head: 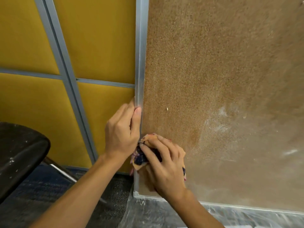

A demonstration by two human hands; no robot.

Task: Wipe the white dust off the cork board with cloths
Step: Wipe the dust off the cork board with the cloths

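Observation:
The cork board stands upright and fills the right side of the view, with a grey metal frame along its left edge. White dust smears its lower right part. My left hand grips the frame's left edge, thumb on the front. My right hand presses a bunched patterned cloth, orange and dark blue, against the board's lower left corner, right beside the frame.
A yellow partition with grey rails stands behind the board on the left. A dark stool seat speckled with white sits at the lower left on grey carpet. Clear plastic sheeting lies under the board's bottom edge.

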